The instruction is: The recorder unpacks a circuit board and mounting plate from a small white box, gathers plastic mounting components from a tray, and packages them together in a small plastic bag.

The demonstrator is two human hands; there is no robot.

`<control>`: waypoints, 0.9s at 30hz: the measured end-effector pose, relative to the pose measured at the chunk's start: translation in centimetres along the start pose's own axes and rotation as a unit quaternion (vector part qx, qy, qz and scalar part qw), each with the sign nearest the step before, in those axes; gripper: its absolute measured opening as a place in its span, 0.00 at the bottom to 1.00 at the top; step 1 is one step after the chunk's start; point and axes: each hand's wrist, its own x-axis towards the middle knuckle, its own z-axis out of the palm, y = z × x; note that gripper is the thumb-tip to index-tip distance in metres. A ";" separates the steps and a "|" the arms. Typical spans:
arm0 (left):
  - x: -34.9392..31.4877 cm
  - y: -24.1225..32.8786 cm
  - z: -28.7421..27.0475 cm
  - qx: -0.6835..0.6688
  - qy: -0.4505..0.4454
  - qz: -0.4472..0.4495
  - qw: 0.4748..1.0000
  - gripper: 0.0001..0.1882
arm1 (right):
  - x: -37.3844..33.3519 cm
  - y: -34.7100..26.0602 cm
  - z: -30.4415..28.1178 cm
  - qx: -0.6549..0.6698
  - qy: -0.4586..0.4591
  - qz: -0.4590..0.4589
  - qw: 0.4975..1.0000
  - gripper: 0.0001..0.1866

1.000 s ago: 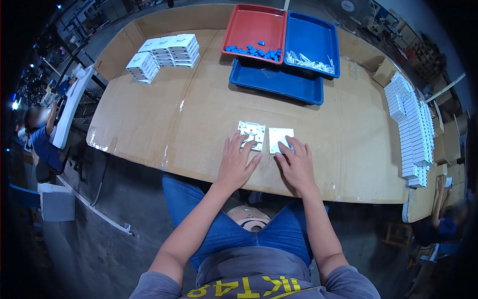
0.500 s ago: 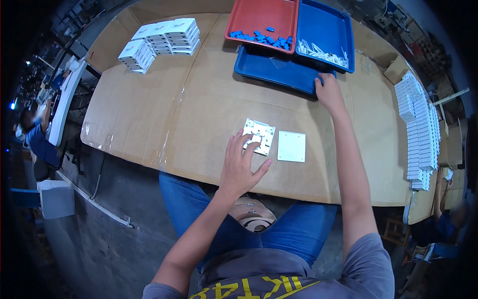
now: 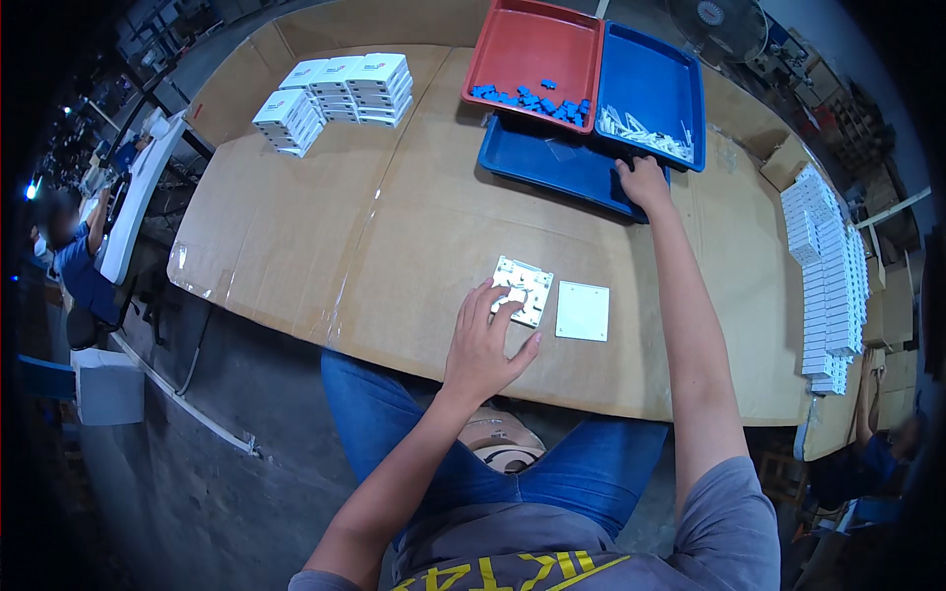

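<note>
A shallow white plastic housing (image 3: 530, 286) with moulded inner parts lies open side up near the front of the cardboard-topped table. Spread over its left side, my left hand (image 3: 483, 347) touches it with the fingertips, thumb apart. Just right of the housing is a flat white square cover (image 3: 582, 311), untouched. My right arm is stretched forward, and my right hand (image 3: 645, 184) reaches over the right end of the lower blue tray (image 3: 552, 165). Its thumb and fingers look apart; nothing shows between them, though the fingertips are partly hidden.
Blue small parts lie in a red tray (image 3: 537, 49); white slender pieces lie in another blue tray (image 3: 650, 74). White boxy units (image 3: 345, 84) are stacked at the far left, more white stacks (image 3: 828, 276) at the right edge. Other people sit at both sides.
My right hand has moved from the lower blue tray's right front rim farther in over the tray. My left hand stays on the housing. The whole view has shifted slightly.
</note>
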 end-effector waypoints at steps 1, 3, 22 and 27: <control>0.0 0.0 -0.1 -0.003 0.004 -0.002 1.000 0.22 | -0.7 0.2 -0.1 0.030 0.017 -0.023 0.999 0.30; -0.1 0.0 -0.3 -0.001 0.011 -0.001 1.000 0.22 | -2.4 1.0 -0.6 0.060 0.038 -0.046 0.996 0.27; -0.6 10.9 -0.2 -0.577 0.076 -0.255 0.772 0.18 | -38.2 -5.0 -5.8 0.481 0.100 -0.230 0.840 0.17; -3.0 11.8 -1.2 -0.651 0.059 -0.272 0.706 0.23 | -41.8 -3.6 -5.2 0.554 0.091 -0.131 0.817 0.11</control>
